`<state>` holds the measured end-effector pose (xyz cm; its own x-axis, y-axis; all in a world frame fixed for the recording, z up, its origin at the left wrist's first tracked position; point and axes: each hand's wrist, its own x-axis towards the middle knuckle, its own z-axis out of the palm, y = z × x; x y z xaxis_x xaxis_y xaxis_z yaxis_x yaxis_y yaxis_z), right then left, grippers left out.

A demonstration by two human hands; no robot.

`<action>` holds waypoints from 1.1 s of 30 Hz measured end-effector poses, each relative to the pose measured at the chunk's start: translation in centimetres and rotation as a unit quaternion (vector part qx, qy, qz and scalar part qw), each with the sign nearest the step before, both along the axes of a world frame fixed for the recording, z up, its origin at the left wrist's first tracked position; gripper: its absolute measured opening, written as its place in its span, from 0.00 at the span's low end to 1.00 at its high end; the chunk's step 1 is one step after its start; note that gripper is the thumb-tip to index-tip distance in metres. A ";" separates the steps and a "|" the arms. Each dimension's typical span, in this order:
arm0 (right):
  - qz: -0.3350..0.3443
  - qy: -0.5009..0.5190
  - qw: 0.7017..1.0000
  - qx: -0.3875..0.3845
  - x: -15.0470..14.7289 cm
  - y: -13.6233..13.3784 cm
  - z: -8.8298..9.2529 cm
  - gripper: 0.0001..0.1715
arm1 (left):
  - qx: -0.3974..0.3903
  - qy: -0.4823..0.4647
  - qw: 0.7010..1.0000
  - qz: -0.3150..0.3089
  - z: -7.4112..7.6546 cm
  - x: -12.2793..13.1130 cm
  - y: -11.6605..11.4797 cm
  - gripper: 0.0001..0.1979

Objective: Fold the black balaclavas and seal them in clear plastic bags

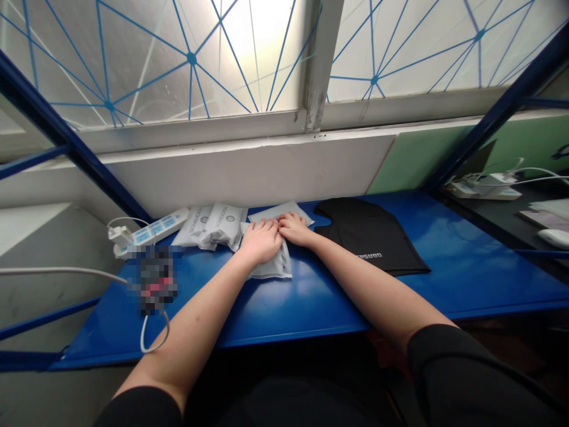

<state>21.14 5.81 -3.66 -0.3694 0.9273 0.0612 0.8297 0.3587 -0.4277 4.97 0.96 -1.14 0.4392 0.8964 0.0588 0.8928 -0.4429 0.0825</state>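
My left hand [263, 240] lies palm down over a white plastic pouch [274, 268] on the blue table [306, 308], its fingers stretched forward. My right hand [295, 229] rests beside it at the pouch's upper right, fingers slightly bent and apart, close to my left fingertips. Both palms hide much of the pouch. Just behind my hands is another flat white pouch [291, 209], partly covered by them. To the left, white pouches with grey printing [226, 220] lie overlapping. A black cloth piece with pale lettering [368, 237] is spread right of my right hand.
A white power strip [162, 228] with a plugged-in charger stands at the table's back left. In front of it sits a pixelated device [156, 281] with white cables. Blue frame bars [89, 160] rise at both sides. A dark desk [511, 216] adjoins on the right.
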 end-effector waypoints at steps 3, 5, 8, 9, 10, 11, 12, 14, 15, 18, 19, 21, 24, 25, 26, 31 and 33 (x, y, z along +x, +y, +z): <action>0.002 -0.001 1.000 -0.001 0.0 -0.2 0.2 0.22 | -0.002 0.009 1.000 -0.001 -0.1 0.1 0.0 0.30; 0.000 -0.001 1.000 0.000 0.0 -0.4 0.3 0.22 | -0.004 0.012 1.000 0.000 0.0 0.2 -0.1 0.30; -0.003 0.002 1.000 0.000 -0.1 -0.5 0.4 0.21 | -0.012 0.017 1.000 -0.005 0.2 0.2 -0.1 0.30; -0.005 0.004 1.000 0.000 -0.1 -0.6 0.4 0.21 | -0.015 0.019 1.000 -0.007 0.3 0.2 -0.1 0.30; -0.007 0.006 1.000 0.000 -0.2 -0.7 0.3 0.20 | -0.019 0.021 1.000 -0.009 0.4 0.2 -0.1 0.31; -0.011 0.008 1.000 0.002 -0.2 -0.7 0.3 0.19 | -0.023 0.022 0.999 -0.011 0.4 0.2 -0.1 0.31; -0.017 0.010 1.000 0.006 -0.3 -0.7 0.3 0.19 | -0.024 0.022 0.999 -0.013 0.5 0.2 -0.1 0.31; -0.034 0.013 0.999 0.016 -0.4 -0.8 0.1 0.17 | -0.017 0.016 1.000 -0.014 0.4 0.1 -0.2 0.31; -0.043 0.014 0.999 0.023 -0.4 -0.8 -0.1 0.17 | -0.006 0.009 1.000 -0.012 0.3 0.1 -0.3 0.31; -0.058 0.029 0.997 0.044 -0.3 -0.8 -0.5 0.13 | 0.048 -0.025 0.998 -0.010 0.2 -0.2 -0.9 0.28; -0.058 0.040 0.996 0.050 -0.3 -0.8 -0.7 0.11 | 0.065 -0.040 0.997 -0.015 0.2 -0.3 -1.1 0.26; -0.051 0.057 0.995 0.059 -0.1 -0.9 -0.8 0.09 | 0.081 -0.066 0.994 -0.034 0.3 -0.5 -1.5 0.22; -0.034 0.057 0.996 0.058 0.1 -0.9 -0.9 0.08 | 0.069 -0.075 0.993 -0.057 0.5 -0.5 -1.7 0.19; -0.033 0.053 0.997 0.053 0.2 -0.9 -0.9 0.09 | 0.063 -0.070 0.994 -0.060 0.6 -0.4 -1.6 0.19; -0.033 0.050 0.997 0.049 0.2 -0.9 -0.8 0.09 | 0.056 -0.061 0.995 -0.062 0.7 -0.3 -1.6 0.19; -0.026 0.020 0.999 0.035 0.1 -0.8 -0.4 0.13 | 0.018 -0.009 0.997 -0.069 1.4 0.4 -1.5 0.20; -0.019 0.003 0.999 0.033 0.1 -0.8 -0.2 0.15 | 0.012 -0.001 0.998 -0.067 1.6 0.7 -1.7 0.21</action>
<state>21.23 5.00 -3.89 -0.3335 0.9343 0.1255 0.8403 0.3550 -0.4096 5.62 -0.76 0.43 0.5546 0.8282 0.0806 0.8256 -0.5598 0.0712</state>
